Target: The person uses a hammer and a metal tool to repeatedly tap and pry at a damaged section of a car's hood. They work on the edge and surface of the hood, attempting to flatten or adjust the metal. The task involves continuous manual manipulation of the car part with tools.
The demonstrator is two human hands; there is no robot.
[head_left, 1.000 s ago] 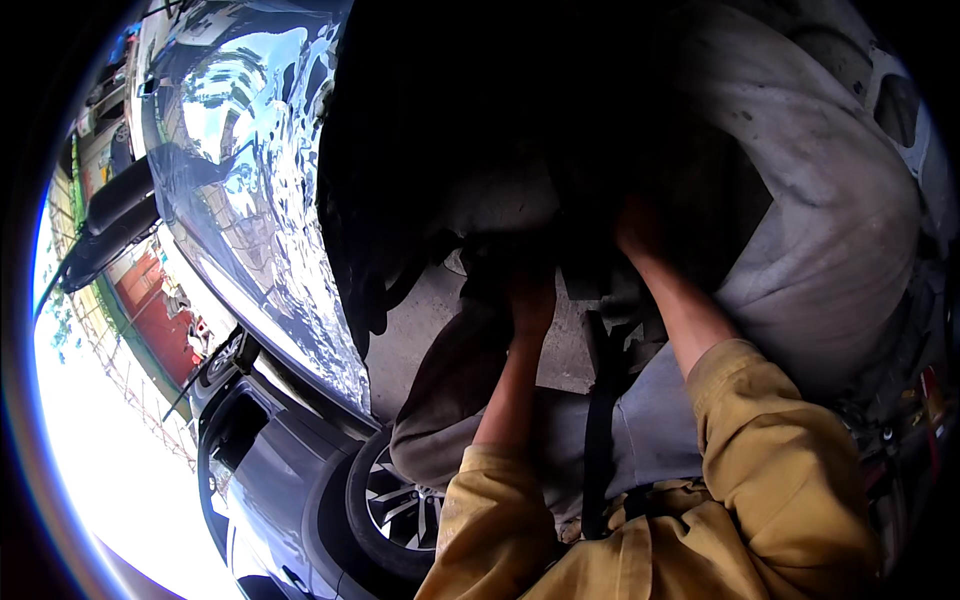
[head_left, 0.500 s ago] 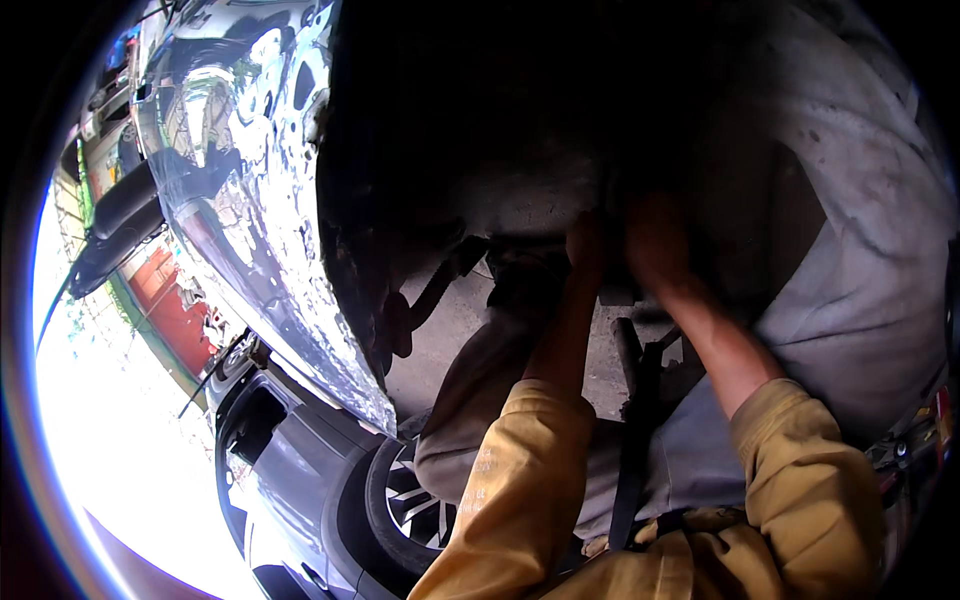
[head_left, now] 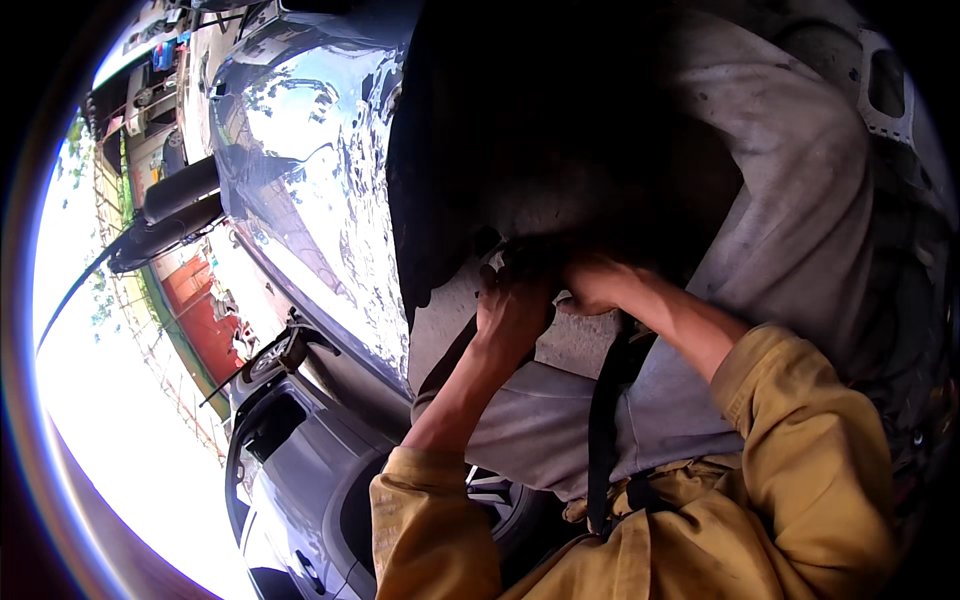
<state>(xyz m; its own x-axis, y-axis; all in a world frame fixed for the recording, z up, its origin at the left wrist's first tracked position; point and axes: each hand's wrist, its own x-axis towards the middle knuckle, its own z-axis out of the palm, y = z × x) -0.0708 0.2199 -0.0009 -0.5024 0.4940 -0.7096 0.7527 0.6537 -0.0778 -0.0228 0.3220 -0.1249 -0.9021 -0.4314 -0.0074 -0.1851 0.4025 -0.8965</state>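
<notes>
Both my hands reach into the deep shadow beside a car's glossy body panel (head_left: 310, 170). My left hand (head_left: 512, 308) has its fingers curled up against a dark part (head_left: 535, 252), whose kind the shadow hides. Close by on the right, my right hand (head_left: 593, 283) bends in toward the same dark part. Its fingers are bent, with their tips lost in the dark. What either hand grips, if anything, cannot be made out.
My legs in grey trousers (head_left: 800, 170) surround the work spot, and a black strap (head_left: 603, 430) hangs from my waist. A grey car (head_left: 310, 480) with a spoked wheel (head_left: 490, 495) stands at lower left. A metal bracket (head_left: 888, 85) shows at upper right.
My left hand has moved left and nearer, out of deeper shadow. My right hand has shifted left beside it. The view has turned, so the car panel sits further right.
</notes>
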